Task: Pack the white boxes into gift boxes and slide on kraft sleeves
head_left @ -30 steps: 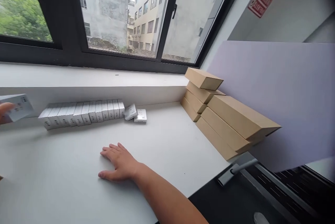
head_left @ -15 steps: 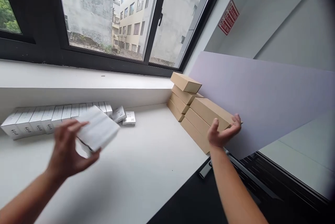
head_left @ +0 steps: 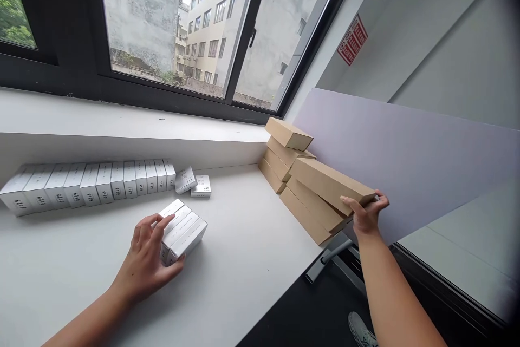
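Note:
My left hand (head_left: 147, 261) is closed around a block of three small white boxes (head_left: 187, 229), which stand side by side at the middle of the white surface. Its fingers lie along their far side and the thumb along the near side. At the right, my right hand (head_left: 366, 215) grips the near end of the top brown cardboard box (head_left: 331, 178), thumb on the front and fingers round the end. That box sits skewed on the brown boxes beneath it (head_left: 306, 218). Behind stands another stack of brown boxes (head_left: 280, 158).
A long row of white boxes (head_left: 91, 182) runs along the ledge at the left. Two loose white boxes (head_left: 200, 187) lie by its right end. A pale lilac panel (head_left: 398, 157) leans behind the brown stacks. The white surface (head_left: 244, 276) ends at a diagonal edge.
My left hand has brought the white boxes down to the right and turned them upright. My right hand has moved from beside the brown stack onto its top box, and the upper boxes have shifted.

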### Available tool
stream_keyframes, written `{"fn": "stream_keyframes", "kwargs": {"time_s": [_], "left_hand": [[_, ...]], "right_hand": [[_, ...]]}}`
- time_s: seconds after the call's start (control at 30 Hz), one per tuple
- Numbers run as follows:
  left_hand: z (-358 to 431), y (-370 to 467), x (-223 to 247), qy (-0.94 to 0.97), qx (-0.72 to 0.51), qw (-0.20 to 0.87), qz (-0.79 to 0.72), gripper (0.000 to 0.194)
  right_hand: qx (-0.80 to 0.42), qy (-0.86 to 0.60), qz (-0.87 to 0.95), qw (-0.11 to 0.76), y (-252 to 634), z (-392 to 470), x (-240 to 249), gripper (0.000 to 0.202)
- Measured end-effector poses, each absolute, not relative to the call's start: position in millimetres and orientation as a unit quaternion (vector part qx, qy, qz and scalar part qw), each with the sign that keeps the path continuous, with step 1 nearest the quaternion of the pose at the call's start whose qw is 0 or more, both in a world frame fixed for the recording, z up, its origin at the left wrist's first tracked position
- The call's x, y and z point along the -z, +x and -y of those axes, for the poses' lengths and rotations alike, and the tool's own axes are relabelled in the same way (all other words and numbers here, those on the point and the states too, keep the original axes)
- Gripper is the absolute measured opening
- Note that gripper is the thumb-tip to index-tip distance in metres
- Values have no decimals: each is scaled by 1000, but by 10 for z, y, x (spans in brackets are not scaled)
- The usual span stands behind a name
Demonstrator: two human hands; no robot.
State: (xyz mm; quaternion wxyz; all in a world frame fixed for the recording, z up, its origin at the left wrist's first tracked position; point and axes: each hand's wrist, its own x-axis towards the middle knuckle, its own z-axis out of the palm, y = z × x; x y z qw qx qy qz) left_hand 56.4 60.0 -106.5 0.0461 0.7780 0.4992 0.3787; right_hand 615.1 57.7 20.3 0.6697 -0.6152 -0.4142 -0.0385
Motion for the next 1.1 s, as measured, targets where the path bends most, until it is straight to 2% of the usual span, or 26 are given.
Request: {"fn": "stream_keyframes", "kwargs": {"time_s": [0.1, 0.17, 0.27, 0.37, 0.43, 0.47, 0.57, 0.63, 0.7, 0.8, 0.9, 1.0, 1.1], "left_hand": [[-683, 494, 1094, 758, -382, 13, -528, 70], [-726, 449, 1098, 754, -372, 3, -541, 70], [-746, 427, 1096, 739, -366, -8, -566, 73], [-722, 464, 1110, 728, -373, -31, -574, 72], [-688, 498, 1123, 727, -378, -53, -571, 71], [-665, 513, 1124, 731, -379, -64, -563, 72], [-568, 555, 1088, 785, -371, -92, -488, 77], [-483, 589, 1034, 845, -345, -90, -398, 75], [-391, 636, 979, 891, -325, -58, -313, 79], [-257, 739, 951, 903, -346, 30, -253, 100], [-154, 857, 1006, 859, -393, 155, -287, 119], [-114, 934, 1086, 784, -412, 283, -368, 101], [-143, 940, 1111, 721, -395, 357, -444, 71]], "right_hand": [[-72, -585, 460, 664, 5664, -250, -111, 93], [-216, -546, 507, 630, 5255, -56, 9, 89], [-406, -470, 576, 531, 4736, 71, 172, 103], [-523, -428, 617, 404, 4514, 8, 273, 111], [-552, -444, 619, 338, 4496, -81, 352, 106], [-539, -478, 607, 336, 4495, -125, 407, 100], [-427, -606, 530, 412, 4418, -218, 622, 83], [-384, -642, 490, 448, 4278, -231, 752, 75], [-411, -632, 470, 460, 4093, -208, 822, 69], [-525, -549, 448, 472, 3859, -139, 805, 62], [-682, -417, 469, 376, 3797, -69, 712, 76], [-757, -356, 465, 288, 3862, -32, 639, 89], [-763, -360, 446, 299, 3904, -3, 624, 90]]}}
